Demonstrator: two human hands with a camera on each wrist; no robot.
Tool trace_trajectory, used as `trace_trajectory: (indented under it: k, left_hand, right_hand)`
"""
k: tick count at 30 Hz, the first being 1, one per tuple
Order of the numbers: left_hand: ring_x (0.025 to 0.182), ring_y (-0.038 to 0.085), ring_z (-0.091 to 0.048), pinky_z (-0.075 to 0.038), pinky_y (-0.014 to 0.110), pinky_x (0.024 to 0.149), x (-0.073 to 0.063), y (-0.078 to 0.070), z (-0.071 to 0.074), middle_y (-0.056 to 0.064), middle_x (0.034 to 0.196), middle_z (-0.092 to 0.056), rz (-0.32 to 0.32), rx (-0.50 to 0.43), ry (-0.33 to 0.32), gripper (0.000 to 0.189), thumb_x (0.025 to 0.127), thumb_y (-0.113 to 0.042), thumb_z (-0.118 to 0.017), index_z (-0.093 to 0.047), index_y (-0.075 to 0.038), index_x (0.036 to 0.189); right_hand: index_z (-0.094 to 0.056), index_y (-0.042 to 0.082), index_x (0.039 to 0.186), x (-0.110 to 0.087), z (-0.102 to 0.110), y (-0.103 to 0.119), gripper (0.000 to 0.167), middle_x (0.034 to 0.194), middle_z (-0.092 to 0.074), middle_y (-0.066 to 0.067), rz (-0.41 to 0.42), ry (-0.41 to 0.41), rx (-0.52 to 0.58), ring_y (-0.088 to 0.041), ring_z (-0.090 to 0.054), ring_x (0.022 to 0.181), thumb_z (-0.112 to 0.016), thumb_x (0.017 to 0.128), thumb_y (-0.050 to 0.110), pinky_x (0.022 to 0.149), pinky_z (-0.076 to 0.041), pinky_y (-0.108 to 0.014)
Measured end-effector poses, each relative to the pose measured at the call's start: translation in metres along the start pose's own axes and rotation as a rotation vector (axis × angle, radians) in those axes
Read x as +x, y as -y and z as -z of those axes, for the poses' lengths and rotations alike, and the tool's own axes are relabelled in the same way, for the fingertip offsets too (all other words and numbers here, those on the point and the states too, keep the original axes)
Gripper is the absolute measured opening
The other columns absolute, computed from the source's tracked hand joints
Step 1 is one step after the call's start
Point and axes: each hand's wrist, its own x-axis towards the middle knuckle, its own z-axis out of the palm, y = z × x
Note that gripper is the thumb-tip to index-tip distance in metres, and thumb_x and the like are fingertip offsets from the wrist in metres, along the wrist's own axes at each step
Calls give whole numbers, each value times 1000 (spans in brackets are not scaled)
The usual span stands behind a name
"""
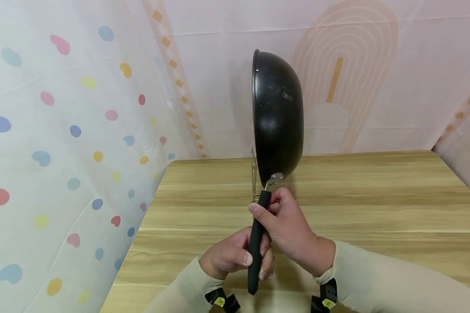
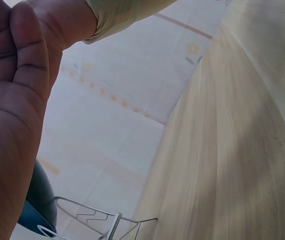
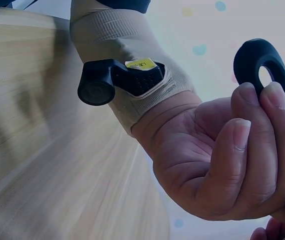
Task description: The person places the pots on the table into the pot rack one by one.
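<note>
A black deep frying pan [image 1: 279, 113] is held up on edge, its rim to the left and its rounded outside to the right. My right hand [image 1: 291, 226] grips the black handle [image 1: 254, 256] close to the pan, thumb laid across it. Lower down, my left hand [image 1: 239, 254] holds the same handle near its end, with the thumb on top. In the right wrist view, the fingers of the left hand [image 3: 232, 160] curl at the handle's looped end [image 3: 252, 60]. A wire rack [image 1: 254, 174] stands behind the pan, largely hidden by it.
The wood-grain table [image 1: 192, 195] reaches back to a hanging pink patterned cloth [image 1: 227, 87]. A dotted cloth [image 1: 62, 174] hangs along the left side. In the left wrist view, the thin metal bars of the rack [image 2: 115, 227] show beside the pan.
</note>
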Motion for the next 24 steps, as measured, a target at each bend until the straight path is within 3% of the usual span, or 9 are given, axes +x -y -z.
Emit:
trace_trajectory:
  k: [16,24]
  left_hand:
    - [81,13,-65,-56,34,86,-6,-7,-2,29,69,-51,12,33,-31,42,99,-38,-65,-41,-4,93]
    - [84,10,-66,-56,32,88,-11,-4,-2,18,72,-58,21,8,-44,35,99,-35,-64,-43,-7,95]
  right_hand:
    - [-47,3,110,3,-6,0,37,87,-74,-12,9,18,-39,-20,-69,82,-76,99,22,83,-54,-33]
    - [-47,3,108,3,-9,-2,36,85,-72,-12,15,14,-50,-20,-68,81,-76,99,22,81,-54,-32]
